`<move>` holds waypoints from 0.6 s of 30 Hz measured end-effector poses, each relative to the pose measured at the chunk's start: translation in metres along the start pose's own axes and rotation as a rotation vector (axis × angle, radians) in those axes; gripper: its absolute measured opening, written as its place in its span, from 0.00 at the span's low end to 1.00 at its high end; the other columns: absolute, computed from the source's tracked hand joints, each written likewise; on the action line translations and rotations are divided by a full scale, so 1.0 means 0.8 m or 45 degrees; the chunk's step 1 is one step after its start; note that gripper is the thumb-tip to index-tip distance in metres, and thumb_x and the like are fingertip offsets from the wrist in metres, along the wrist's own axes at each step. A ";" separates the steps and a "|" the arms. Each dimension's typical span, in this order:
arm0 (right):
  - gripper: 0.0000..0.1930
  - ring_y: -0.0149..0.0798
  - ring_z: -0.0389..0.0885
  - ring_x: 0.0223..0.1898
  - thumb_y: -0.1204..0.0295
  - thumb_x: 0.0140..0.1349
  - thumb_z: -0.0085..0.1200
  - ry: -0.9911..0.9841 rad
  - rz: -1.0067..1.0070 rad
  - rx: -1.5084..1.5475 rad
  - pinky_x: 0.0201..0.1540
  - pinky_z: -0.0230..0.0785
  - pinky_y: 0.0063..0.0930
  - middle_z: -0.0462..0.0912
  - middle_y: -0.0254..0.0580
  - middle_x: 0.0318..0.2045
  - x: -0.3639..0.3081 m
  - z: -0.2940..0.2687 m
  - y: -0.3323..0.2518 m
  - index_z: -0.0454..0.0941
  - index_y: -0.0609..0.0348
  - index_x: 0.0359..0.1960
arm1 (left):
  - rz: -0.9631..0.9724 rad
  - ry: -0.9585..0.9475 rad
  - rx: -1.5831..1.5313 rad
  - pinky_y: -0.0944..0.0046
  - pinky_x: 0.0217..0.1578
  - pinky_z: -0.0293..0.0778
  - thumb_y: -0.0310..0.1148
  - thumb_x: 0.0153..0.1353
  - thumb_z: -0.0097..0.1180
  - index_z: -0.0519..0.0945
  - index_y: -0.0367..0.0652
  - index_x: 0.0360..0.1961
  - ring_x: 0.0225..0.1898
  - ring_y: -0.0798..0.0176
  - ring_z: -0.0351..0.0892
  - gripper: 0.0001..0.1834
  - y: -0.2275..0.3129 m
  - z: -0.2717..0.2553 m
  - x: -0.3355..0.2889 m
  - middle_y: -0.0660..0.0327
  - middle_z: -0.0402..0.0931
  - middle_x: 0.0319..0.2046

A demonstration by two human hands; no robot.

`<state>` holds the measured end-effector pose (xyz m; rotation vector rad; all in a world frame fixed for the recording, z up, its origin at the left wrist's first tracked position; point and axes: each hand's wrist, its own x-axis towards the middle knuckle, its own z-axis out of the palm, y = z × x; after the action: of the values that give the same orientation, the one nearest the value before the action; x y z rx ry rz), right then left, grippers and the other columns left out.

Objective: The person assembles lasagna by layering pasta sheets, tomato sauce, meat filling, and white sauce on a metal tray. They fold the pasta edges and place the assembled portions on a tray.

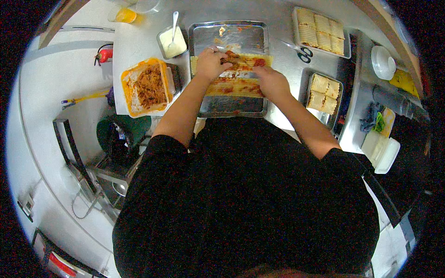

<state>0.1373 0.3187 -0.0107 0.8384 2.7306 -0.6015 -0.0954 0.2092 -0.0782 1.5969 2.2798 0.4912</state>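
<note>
A shallow metal tray lies in front of me, smeared with sauce. Two ridged pasta sheets span it crosswise, spotted with red sauce. On the farther one sits brown shredded meat filling, with my left hand closed around its left side, thumb toward me. My right hand bends over the right end of the sheets, fingers curled inward beside a dab of red sauce. The undersides of those fingers are hidden, so whatever they pinch does not show.
Left are an orange-rimmed tub of meat filling and a container of white sauce with a spoon. Right are scissors, a large tray of filled pasta and a smaller one. A yellow-filled container stands far left.
</note>
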 end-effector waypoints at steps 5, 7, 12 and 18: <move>0.14 0.54 0.85 0.43 0.73 0.63 0.45 0.060 -0.003 -0.027 0.44 0.78 0.48 0.84 0.53 0.44 0.005 -0.006 -0.003 0.77 0.53 0.49 | 0.043 0.063 0.053 0.49 0.51 0.73 0.55 0.44 0.73 0.86 0.49 0.47 0.49 0.45 0.76 0.30 0.010 -0.009 -0.007 0.51 0.79 0.45; 0.14 0.55 0.85 0.43 0.72 0.63 0.45 0.114 0.013 0.024 0.44 0.78 0.48 0.84 0.53 0.44 0.008 -0.011 -0.003 0.77 0.53 0.49 | 0.021 0.068 0.075 0.49 0.52 0.73 0.56 0.42 0.74 0.84 0.49 0.51 0.51 0.45 0.75 0.36 0.019 -0.013 -0.012 0.50 0.77 0.47; 0.14 0.55 0.85 0.42 0.71 0.64 0.46 -0.042 0.062 -0.017 0.44 0.78 0.48 0.84 0.53 0.45 0.024 -0.014 -0.008 0.77 0.53 0.50 | -0.078 0.041 0.164 0.48 0.54 0.71 0.57 0.38 0.76 0.77 0.49 0.60 0.53 0.45 0.74 0.46 0.041 -0.010 -0.010 0.50 0.75 0.51; 0.15 0.55 0.85 0.42 0.71 0.64 0.45 0.169 -0.024 -0.009 0.42 0.79 0.47 0.84 0.51 0.44 0.006 -0.010 -0.005 0.76 0.52 0.51 | -0.137 0.093 0.081 0.47 0.57 0.67 0.52 0.40 0.77 0.78 0.46 0.55 0.57 0.47 0.71 0.41 0.054 -0.007 -0.002 0.52 0.74 0.52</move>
<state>0.1302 0.3217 -0.0041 0.8817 2.8607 -0.5590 -0.0616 0.2207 -0.0536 1.4985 2.4434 0.4622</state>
